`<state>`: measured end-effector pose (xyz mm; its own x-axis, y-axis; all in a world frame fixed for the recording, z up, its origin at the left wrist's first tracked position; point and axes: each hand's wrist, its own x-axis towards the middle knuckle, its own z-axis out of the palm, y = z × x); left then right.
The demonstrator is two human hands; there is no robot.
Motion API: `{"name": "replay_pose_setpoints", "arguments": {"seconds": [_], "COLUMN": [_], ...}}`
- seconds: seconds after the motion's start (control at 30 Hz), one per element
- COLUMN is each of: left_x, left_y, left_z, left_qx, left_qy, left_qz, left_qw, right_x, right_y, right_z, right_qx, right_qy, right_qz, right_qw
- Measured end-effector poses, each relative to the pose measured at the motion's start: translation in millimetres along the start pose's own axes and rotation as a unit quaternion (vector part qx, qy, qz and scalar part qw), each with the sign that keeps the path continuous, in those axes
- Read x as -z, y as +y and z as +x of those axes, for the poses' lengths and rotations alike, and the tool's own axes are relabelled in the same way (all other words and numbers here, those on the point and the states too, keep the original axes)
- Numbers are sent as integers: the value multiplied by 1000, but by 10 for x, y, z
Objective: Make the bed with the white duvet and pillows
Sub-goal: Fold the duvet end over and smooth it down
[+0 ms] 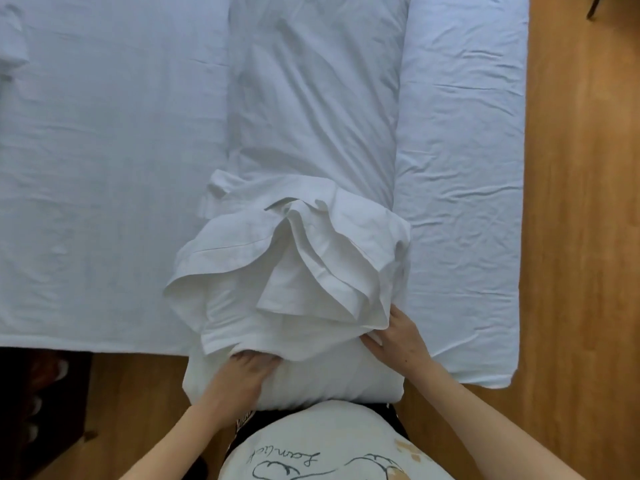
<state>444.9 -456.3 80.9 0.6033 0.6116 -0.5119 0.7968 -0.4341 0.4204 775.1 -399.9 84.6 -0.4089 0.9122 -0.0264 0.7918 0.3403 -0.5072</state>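
Both hands grip the long folded white duvet (pixel 311 133): left hand (pixel 247 370) curled into its end, right hand (pixel 398 337) pinching the loose cover, which risks sliding off the white-sheeted bed (pixel 104 168).

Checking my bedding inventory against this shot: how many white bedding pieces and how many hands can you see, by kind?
Folded white duvet: 1
White bed sheet: 1
Hands on the duvet's near end, left hand and right hand: 2
A white fold at the far left edge is too cropped to name.
Total: 4
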Motion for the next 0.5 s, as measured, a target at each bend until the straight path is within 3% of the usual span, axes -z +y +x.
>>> {"name": "replay_pose_setpoints", "arguments": {"seconds": [0.07, 0.2, 0.3, 0.4, 0.43, 0.5], "left_x": [306, 1082, 1650, 2017, 2071, 2049], "left_y": [-174, -839, -1151, -1210, -1208, -1153], "left_z": [347, 1282, 1883, 2213, 2268, 2278], "left_qx": [63, 148, 189, 301, 307, 245], "left_qy": [50, 214, 276, 340, 375, 455], "left_qz": [-9, 45, 127, 107, 105, 111], "left_qw": [997, 965, 934, 884, 868, 849], "right_x": [38, 20, -32, 14, 33, 36], "right_y": [71, 375, 529, 661, 687, 672], "right_z": [232, 1081, 1868, 2370, 2457, 2498], "right_qx": [31, -30, -199, -442, -472, -436], "right_qy": [39, 29, -29, -31, -25, 27], "right_qz": [-13, -51, -96, 13, 35, -2], "right_qw": [999, 998, 975, 896, 880, 900]}}
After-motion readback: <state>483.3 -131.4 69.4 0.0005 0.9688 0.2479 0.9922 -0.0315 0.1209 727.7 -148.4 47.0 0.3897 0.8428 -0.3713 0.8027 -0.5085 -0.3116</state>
